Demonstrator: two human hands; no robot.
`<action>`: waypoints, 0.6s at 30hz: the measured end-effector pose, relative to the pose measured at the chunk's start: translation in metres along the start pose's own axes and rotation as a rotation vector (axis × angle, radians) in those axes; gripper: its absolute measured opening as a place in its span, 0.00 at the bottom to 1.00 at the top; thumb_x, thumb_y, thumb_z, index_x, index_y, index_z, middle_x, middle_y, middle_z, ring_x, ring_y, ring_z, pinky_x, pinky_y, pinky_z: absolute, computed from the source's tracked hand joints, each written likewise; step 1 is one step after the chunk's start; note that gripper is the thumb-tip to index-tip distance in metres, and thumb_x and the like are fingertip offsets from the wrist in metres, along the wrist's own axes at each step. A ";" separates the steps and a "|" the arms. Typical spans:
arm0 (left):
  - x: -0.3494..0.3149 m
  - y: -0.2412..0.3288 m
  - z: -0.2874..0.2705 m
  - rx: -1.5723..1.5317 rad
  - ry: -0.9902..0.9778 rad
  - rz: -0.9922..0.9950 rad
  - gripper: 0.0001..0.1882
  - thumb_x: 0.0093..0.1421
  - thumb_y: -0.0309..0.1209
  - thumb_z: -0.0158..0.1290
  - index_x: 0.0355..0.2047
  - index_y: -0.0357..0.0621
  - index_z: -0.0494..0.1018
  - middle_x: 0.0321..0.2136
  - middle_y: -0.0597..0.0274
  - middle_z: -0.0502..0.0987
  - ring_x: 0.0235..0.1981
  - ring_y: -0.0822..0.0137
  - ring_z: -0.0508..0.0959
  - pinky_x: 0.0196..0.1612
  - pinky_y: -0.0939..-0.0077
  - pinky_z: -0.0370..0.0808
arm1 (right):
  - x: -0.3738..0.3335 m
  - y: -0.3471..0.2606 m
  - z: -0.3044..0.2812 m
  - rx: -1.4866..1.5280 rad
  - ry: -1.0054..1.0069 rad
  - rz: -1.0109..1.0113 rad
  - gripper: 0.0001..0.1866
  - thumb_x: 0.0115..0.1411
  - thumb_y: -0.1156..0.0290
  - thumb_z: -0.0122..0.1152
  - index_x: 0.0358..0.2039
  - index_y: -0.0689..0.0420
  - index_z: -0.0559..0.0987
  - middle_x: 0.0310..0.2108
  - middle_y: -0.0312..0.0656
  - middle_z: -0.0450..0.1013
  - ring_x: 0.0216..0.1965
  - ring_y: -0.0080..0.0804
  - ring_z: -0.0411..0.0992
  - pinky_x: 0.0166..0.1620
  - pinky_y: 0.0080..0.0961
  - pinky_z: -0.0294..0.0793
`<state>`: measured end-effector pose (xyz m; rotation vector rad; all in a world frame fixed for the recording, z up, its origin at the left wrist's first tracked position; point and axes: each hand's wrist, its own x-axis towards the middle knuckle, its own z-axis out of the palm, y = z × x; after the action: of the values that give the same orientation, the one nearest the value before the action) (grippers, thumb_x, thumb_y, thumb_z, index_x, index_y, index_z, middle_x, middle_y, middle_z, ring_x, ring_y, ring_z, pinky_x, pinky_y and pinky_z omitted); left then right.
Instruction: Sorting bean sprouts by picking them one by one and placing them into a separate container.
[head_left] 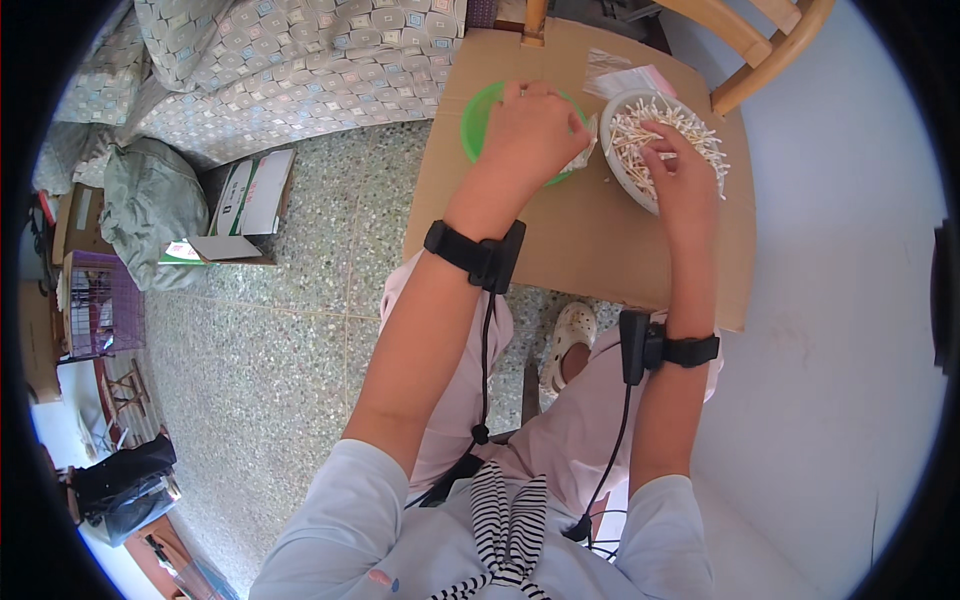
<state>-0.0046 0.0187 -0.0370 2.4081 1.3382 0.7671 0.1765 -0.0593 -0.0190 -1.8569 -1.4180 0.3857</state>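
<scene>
My left hand [535, 128] hovers above a light-green bowl [473, 112], its fingers curled. A small whitish, see-through plastic bag [588, 148] shows by the thumb and seems to be gripped there; the hand hides part of it. Beside it on the right stands a round white bowl [612, 166] heaped with cotton swabs [630, 125]. Over that heap is my right hand [683, 172], thumb and forefinger bent toward the swabs with a gap between their tips. I make out no swab held in them.
Both bowls stand on a brown cardboard sheet [590, 245]. Flat clear plastic bags [640, 80] lie behind the white bowl. A wooden chair [770, 55] is at the far right, beside a pale wall [840, 250]. An opened carton [250, 195] rests on the speckled floor to the left.
</scene>
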 end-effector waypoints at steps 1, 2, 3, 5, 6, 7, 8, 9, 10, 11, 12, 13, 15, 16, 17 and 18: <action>0.000 0.004 0.000 0.003 0.026 -0.020 0.12 0.53 0.41 0.60 0.30 0.47 0.81 0.41 0.56 0.79 0.51 0.50 0.72 0.56 0.60 0.69 | 0.004 0.012 -0.005 -0.137 -0.011 0.004 0.16 0.56 0.65 0.65 0.47 0.44 0.81 0.34 0.37 0.79 0.34 0.36 0.77 0.38 0.35 0.75; 0.001 0.008 0.000 0.005 0.051 -0.041 0.12 0.53 0.41 0.60 0.31 0.46 0.81 0.40 0.55 0.79 0.50 0.50 0.72 0.54 0.59 0.70 | 0.006 0.023 -0.008 -0.274 -0.023 0.008 0.15 0.56 0.66 0.65 0.45 0.44 0.82 0.36 0.37 0.78 0.37 0.38 0.77 0.40 0.36 0.75; 0.002 0.007 -0.001 0.007 0.052 -0.043 0.12 0.53 0.41 0.60 0.31 0.46 0.81 0.40 0.55 0.79 0.50 0.50 0.72 0.54 0.59 0.70 | 0.005 0.026 -0.008 -0.272 -0.025 0.006 0.15 0.56 0.66 0.65 0.45 0.44 0.82 0.36 0.37 0.78 0.37 0.38 0.77 0.40 0.36 0.75; 0.005 0.006 -0.002 -0.104 0.120 -0.107 0.12 0.55 0.40 0.58 0.31 0.45 0.81 0.40 0.52 0.79 0.48 0.48 0.74 0.52 0.58 0.71 | 0.002 0.032 -0.006 -0.464 -0.095 -0.012 0.13 0.54 0.67 0.66 0.42 0.45 0.84 0.42 0.40 0.76 0.42 0.42 0.76 0.45 0.38 0.74; 0.006 0.004 -0.002 -0.104 0.120 -0.107 0.12 0.55 0.40 0.58 0.31 0.45 0.81 0.40 0.52 0.79 0.48 0.48 0.74 0.52 0.58 0.71 | 0.002 0.032 -0.005 -0.464 -0.095 -0.012 0.13 0.54 0.67 0.66 0.42 0.45 0.84 0.42 0.40 0.76 0.42 0.42 0.76 0.45 0.38 0.74; 0.006 0.003 -0.002 -0.109 0.182 -0.070 0.12 0.56 0.40 0.57 0.31 0.46 0.81 0.39 0.50 0.79 0.45 0.47 0.74 0.49 0.57 0.73 | 0.003 0.031 -0.004 -0.475 -0.095 -0.020 0.13 0.53 0.66 0.67 0.41 0.45 0.84 0.43 0.40 0.75 0.43 0.42 0.76 0.46 0.39 0.74; 0.006 0.002 -0.001 -0.114 0.245 -0.032 0.12 0.56 0.39 0.55 0.32 0.47 0.82 0.37 0.47 0.79 0.43 0.45 0.75 0.46 0.56 0.75 | 0.003 0.029 -0.003 -0.486 -0.094 -0.029 0.12 0.52 0.66 0.68 0.39 0.45 0.84 0.44 0.41 0.75 0.44 0.43 0.75 0.47 0.40 0.73; 0.006 0.004 -0.002 -0.115 0.244 -0.032 0.12 0.56 0.39 0.55 0.32 0.47 0.82 0.37 0.47 0.79 0.43 0.45 0.75 0.46 0.56 0.75 | 0.003 0.028 -0.003 -0.487 -0.094 -0.028 0.12 0.52 0.66 0.68 0.39 0.45 0.84 0.44 0.41 0.75 0.44 0.43 0.75 0.47 0.40 0.73; 0.007 0.005 -0.004 -0.145 0.217 -0.053 0.12 0.56 0.39 0.56 0.33 0.46 0.81 0.38 0.48 0.78 0.44 0.45 0.75 0.48 0.57 0.73 | 0.003 0.026 -0.004 -0.516 -0.098 0.009 0.12 0.51 0.66 0.68 0.38 0.45 0.84 0.42 0.41 0.75 0.43 0.43 0.75 0.47 0.39 0.73; 0.008 0.007 -0.005 -0.174 0.190 -0.075 0.12 0.56 0.39 0.57 0.34 0.44 0.80 0.40 0.48 0.78 0.46 0.45 0.75 0.50 0.57 0.71 | 0.003 0.026 -0.004 -0.545 -0.101 0.046 0.12 0.51 0.65 0.69 0.38 0.46 0.84 0.41 0.41 0.75 0.43 0.43 0.76 0.47 0.39 0.73; 0.007 0.006 -0.006 -0.173 0.189 -0.075 0.12 0.56 0.39 0.57 0.34 0.44 0.80 0.40 0.48 0.78 0.46 0.45 0.75 0.50 0.57 0.71 | 0.003 0.026 -0.004 -0.543 -0.101 0.046 0.12 0.51 0.65 0.69 0.38 0.46 0.84 0.41 0.41 0.75 0.43 0.43 0.76 0.47 0.39 0.73; 0.007 0.006 -0.007 -0.169 0.189 -0.062 0.12 0.56 0.39 0.56 0.34 0.44 0.80 0.39 0.47 0.78 0.45 0.46 0.75 0.49 0.57 0.72 | 0.002 0.026 -0.004 -0.534 -0.100 0.035 0.11 0.50 0.66 0.69 0.36 0.46 0.84 0.39 0.41 0.75 0.43 0.42 0.76 0.46 0.39 0.73; 0.007 0.006 -0.009 -0.165 0.187 -0.048 0.12 0.57 0.39 0.56 0.34 0.44 0.80 0.39 0.47 0.78 0.44 0.46 0.75 0.48 0.57 0.72 | 0.000 0.028 -0.004 -0.524 -0.099 0.025 0.10 0.50 0.66 0.69 0.35 0.47 0.84 0.38 0.41 0.75 0.43 0.41 0.76 0.46 0.39 0.74; 0.006 0.007 -0.009 -0.182 0.163 -0.057 0.12 0.57 0.39 0.56 0.34 0.44 0.80 0.38 0.48 0.78 0.43 0.47 0.76 0.47 0.58 0.72 | -0.001 0.029 -0.005 -0.555 -0.082 -0.001 0.10 0.50 0.66 0.69 0.35 0.47 0.84 0.38 0.41 0.75 0.42 0.41 0.76 0.45 0.38 0.74; 0.006 0.007 -0.009 -0.199 0.139 -0.066 0.12 0.57 0.39 0.56 0.34 0.44 0.80 0.38 0.48 0.78 0.41 0.47 0.77 0.46 0.59 0.73 | -0.002 0.030 -0.005 -0.586 -0.065 -0.026 0.10 0.49 0.66 0.70 0.35 0.47 0.84 0.38 0.41 0.76 0.42 0.40 0.76 0.45 0.38 0.74; 0.006 0.008 -0.009 -0.199 0.137 -0.065 0.12 0.57 0.39 0.56 0.34 0.44 0.80 0.38 0.48 0.78 0.41 0.47 0.77 0.46 0.59 0.73 | -0.002 0.032 -0.005 -0.586 -0.064 -0.024 0.10 0.49 0.66 0.70 0.35 0.47 0.84 0.38 0.41 0.76 0.42 0.40 0.76 0.45 0.38 0.74</action>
<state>-0.0019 0.0189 -0.0237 2.1821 1.3143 1.0126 0.2014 -0.0662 -0.0388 -2.2955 -1.7224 0.0075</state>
